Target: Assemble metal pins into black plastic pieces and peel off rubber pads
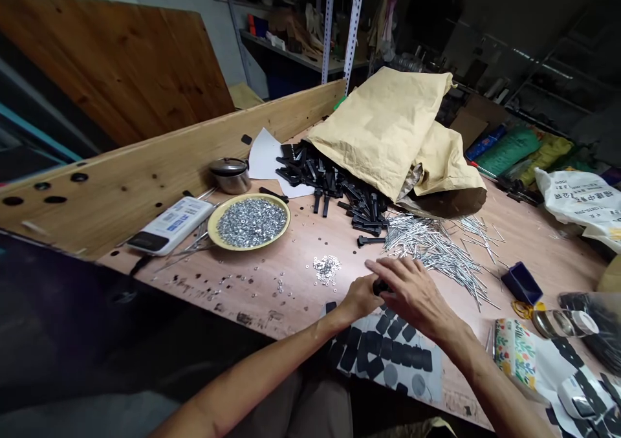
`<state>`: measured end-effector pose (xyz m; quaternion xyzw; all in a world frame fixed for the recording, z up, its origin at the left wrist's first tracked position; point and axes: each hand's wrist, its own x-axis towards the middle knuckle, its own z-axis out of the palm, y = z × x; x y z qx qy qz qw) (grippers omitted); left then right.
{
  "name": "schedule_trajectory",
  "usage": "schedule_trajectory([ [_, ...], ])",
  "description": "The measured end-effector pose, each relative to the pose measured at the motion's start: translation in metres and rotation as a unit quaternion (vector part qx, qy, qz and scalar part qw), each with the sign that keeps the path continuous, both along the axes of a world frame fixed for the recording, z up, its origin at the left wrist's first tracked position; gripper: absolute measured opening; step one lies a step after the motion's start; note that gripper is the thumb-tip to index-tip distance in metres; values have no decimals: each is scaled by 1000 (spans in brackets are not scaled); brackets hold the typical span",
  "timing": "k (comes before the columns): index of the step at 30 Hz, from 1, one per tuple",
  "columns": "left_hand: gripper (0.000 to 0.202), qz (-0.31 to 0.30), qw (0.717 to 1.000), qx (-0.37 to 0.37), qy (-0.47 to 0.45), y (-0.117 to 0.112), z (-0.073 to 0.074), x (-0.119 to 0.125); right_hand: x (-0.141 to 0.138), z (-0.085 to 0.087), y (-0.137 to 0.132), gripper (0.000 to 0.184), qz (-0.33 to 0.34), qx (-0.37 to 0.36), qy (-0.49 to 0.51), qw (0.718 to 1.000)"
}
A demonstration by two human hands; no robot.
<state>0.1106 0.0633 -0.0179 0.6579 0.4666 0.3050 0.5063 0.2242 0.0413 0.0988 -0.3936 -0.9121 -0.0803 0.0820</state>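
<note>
My left hand (363,297) is closed around a small black part (381,287), most of which the fingers hide. Over that part reaches my right hand (412,289), its fingers stretched out and its thumb side close to the left hand. Just left of the hands lies a small heap of tiny metal washers (327,270). Behind them are a pile of thin metal rods (431,247) and a heap of black plastic pieces (359,195). A light sheet (427,386) bearing several dark pads lies beneath my forearms at the table's front edge.
A yellow bowl (211,234) full of washers stands left, beside a white device (174,224) and a metal pot (233,179). Large paper sacks (383,127) lie at the back. A blue box (521,284), a glass jar (557,323) and a flowered box (514,354) are right.
</note>
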Motion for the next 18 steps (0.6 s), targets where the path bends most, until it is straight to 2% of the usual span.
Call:
schedule_trajectory([
  [3, 27, 11, 995, -44, -91, 1, 10, -9, 20, 5, -3, 59, -42, 3, 190, 981],
  [5, 28, 46, 986, -75, -139, 2, 18, -16, 37, -5, -6, 56, -131, 3, 323, 937],
  [7, 29, 67, 982, -84, -157, 3, 25, -19, 48, -26, -9, 50, -240, -55, 414, 876],
  [9, 31, 69, 979, -78, -174, 3, 27, -17, 49, -54, -14, 49, -297, -162, 470, 815],
  [11, 32, 56, 976, -84, -192, 3, 26, -12, 39, -82, -18, 54, -297, -247, 529, 756],
  [14, 28, -5, 969, -138, -205, 2, 19, -5, 16, -112, -17, 60, -301, -316, 617, 655],
  [16, 30, -43, 957, -187, -218, 2, 16, -3, 2, -122, -14, 65, -310, -352, 659, 588],
  [18, 33, -53, 947, -219, -230, 2, 14, -4, -7, -125, -10, 67, -309, -356, 700, 536],
])
